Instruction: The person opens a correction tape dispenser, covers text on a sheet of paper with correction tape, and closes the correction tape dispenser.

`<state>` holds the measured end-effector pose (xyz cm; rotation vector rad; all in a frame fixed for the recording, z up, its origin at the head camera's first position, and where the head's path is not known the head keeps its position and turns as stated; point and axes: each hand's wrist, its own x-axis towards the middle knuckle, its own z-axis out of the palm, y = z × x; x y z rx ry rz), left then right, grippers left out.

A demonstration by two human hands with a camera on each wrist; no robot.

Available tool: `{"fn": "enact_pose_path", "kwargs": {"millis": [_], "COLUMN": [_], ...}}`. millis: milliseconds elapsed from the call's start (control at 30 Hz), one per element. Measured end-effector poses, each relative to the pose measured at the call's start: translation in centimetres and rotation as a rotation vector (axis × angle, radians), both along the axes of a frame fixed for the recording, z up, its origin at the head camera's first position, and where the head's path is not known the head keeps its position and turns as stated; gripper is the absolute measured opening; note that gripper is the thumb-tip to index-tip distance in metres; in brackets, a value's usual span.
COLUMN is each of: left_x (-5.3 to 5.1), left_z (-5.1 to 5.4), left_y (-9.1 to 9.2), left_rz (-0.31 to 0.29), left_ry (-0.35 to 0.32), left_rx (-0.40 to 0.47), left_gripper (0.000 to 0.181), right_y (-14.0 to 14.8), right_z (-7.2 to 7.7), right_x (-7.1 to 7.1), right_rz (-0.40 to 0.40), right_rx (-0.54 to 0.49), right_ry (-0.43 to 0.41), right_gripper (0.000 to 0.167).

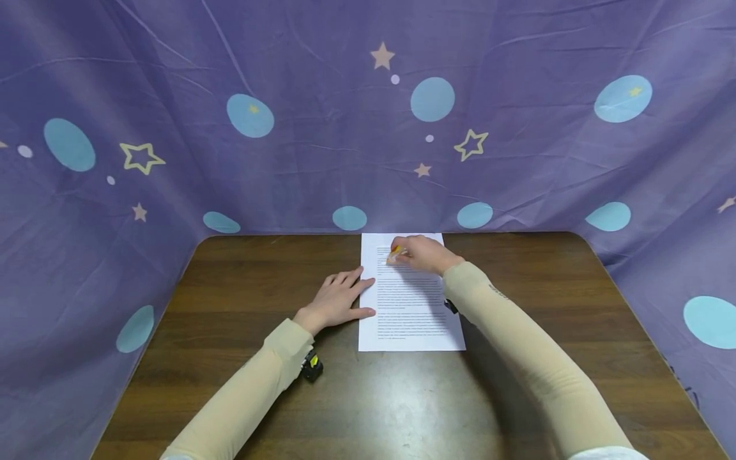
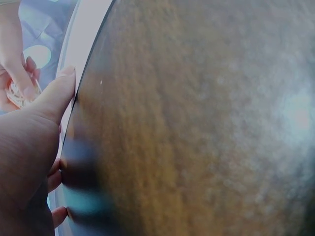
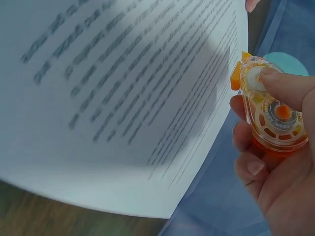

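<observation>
A: What does the right hand (image 1: 425,253) have?

B: A tape dispenser (image 3: 273,123), clear and orange (correction tape, by the look of it). The thumb presses one face and the fingers curl behind the other, so it's clamped firmly, probably so that its end stays free beyond the fingertips.

A: Where does that put it?

B: At the right hand's fingertips, above the upper printed lines of the paper (image 1: 402,322). Whether it touches the sheet, I can't tell.

A: And the left hand (image 1: 335,299)?

B: It grips nothing; its fingers are spread apart. Thumb and forefinger lie across the sheet's near-side margin, while the palm is beside the sheet, over the table (image 1: 259,275). I'd judge that keeps the paper from sliding without covering the print.

A: So the right forearm reaches across?

B: Yes, it comes in from the opposite side, leaving most lines below the right hand visible.
</observation>
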<state>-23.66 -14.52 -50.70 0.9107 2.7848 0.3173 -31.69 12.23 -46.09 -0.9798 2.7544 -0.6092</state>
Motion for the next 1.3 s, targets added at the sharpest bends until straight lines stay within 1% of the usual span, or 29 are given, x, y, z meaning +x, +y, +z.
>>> {"fn": "enact_pose_path", "kwargs": {"millis": [100,200,333,467,633,767,867,1100,1300], "left_x": [-0.1,-0.1,0.0,0.0,-0.1,-0.1,-0.1,0.0,0.3], "left_z": [-0.1,-0.1,-0.1,-0.3,-0.5,-0.6,-0.6,-0.4,0.2], "left_y": [0.0,0.0,-0.1,-0.1,-0.2,-0.2,-0.1,-0.2,0.1], "left_rz": [0.002,0.004,-0.001,-0.007,0.001,0.005,0.005,0.006,0.008], "left_ry": [-0.001,-0.002,0.006,0.022,0.019,0.012,0.008,0.003,0.0], "left_rx": [-0.009,-0.013,-0.01,-0.001,-0.015,-0.004,0.002,0.002,0.012], "left_gripper": [0.081,0.08,0.08,0.079,0.08,0.08,0.081,0.08,0.078], "right_y": [0.5,1.1,1.7,2.2,2.8,3.5,4.2,5.4,5.7], "right_z": [0.0,-0.1,-0.1,-0.2,0.0,0.4,0.4,0.0,-0.1], "right_x": [-0.2,-0.3,-0.2,-0.3,-0.4,-0.2,-0.1,-0.1,0.0], "right_rz": [-0.022,-0.035,-0.047,-0.068,-0.067,-0.067,-0.073,-0.058,-0.054], "right_rx": [0.011,0.016,0.021,0.035,0.043,0.05,0.075,0.097,0.087], "right_ry": [-0.012,-0.027,-0.023,-0.009,-0.002,-0.004,0.001,-0.023,-0.033], "right_gripper": [0.025,0.026,0.02,0.02,0.02,0.017,0.015,0.012,0.013]}}
